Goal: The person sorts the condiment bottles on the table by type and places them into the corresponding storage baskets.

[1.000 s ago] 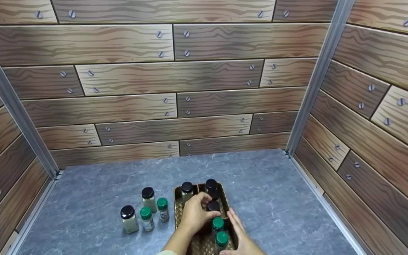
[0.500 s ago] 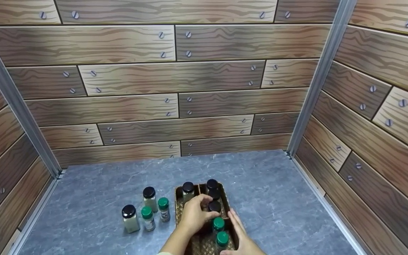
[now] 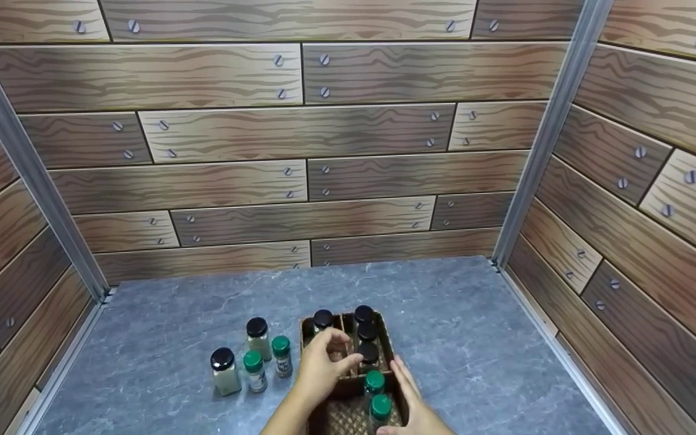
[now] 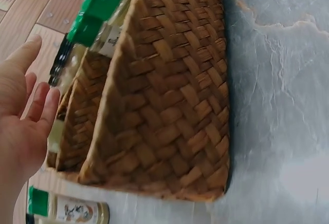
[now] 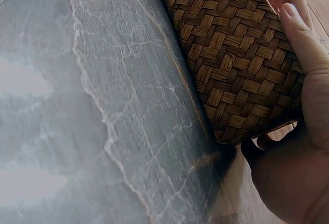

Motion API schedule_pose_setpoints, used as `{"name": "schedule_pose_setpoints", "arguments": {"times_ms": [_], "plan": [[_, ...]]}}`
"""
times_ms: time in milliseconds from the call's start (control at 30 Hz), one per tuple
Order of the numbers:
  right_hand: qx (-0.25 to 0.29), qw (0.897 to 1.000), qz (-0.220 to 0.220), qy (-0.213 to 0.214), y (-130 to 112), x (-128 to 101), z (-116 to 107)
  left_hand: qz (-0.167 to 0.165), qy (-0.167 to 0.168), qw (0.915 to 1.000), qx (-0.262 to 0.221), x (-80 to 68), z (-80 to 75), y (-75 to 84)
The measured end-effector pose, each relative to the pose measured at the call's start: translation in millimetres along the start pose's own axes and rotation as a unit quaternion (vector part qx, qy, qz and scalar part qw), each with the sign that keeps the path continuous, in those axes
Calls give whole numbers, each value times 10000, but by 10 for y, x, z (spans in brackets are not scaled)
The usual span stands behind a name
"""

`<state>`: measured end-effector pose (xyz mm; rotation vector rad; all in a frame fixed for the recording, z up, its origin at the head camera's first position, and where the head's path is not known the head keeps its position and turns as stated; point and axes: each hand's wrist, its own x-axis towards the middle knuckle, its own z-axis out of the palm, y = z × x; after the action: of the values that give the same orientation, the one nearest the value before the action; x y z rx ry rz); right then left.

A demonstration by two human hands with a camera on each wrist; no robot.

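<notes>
A woven basket [image 3: 348, 417] with two compartments sits near the front of the grey surface. Its right compartment holds black-lidded jars [image 3: 369, 352] and two green-lidded jars [image 3: 374, 382] in a row. One black-lidded jar [image 3: 323, 318] stands at the far end of the left compartment. My left hand [image 3: 324, 362] hovers over the left compartment, fingers relaxed and holding nothing. In the left wrist view, my left hand [image 4: 25, 116] shows an open palm beside the basket [image 4: 164, 111]. My right hand [image 3: 411, 405] lies flat along the basket's right wall, its thumb [image 5: 295, 34] resting on the weave [image 5: 231, 54].
Left of the basket stand several loose jars: two black-lidded [image 3: 223, 371] [image 3: 257, 337] and two green-lidded [image 3: 254, 370] [image 3: 281, 355]. Wood-patterned walls close in the grey marbled surface [image 3: 457, 338] on three sides.
My left hand has let go near the black-lidded jar in the right compartment and drawn back left with fingers loosened. The right hand stays on the basket's side.
</notes>
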<state>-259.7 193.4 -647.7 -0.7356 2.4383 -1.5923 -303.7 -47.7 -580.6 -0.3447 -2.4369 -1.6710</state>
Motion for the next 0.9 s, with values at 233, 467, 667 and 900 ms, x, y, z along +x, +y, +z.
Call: {"name": "schedule_pose_setpoints", "arguments": {"times_ms": [233, 467, 667, 900], "plan": [[136, 9999, -31, -28, 32, 6, 0, -41, 213, 9997, 65, -16, -275, -35], [-6, 9992, -393, 84, 75, 5, 12, -7, 526, 9985, 176, -32, -531, -88], [-124, 9992, -366, 128, 62, 5, 20, 64, 864, 9951, 478, -38, -735, -139], [37, 9995, -289, 110, 43, 12, 13, 37, 967, 9913, 890, -44, -994, -148]]}}
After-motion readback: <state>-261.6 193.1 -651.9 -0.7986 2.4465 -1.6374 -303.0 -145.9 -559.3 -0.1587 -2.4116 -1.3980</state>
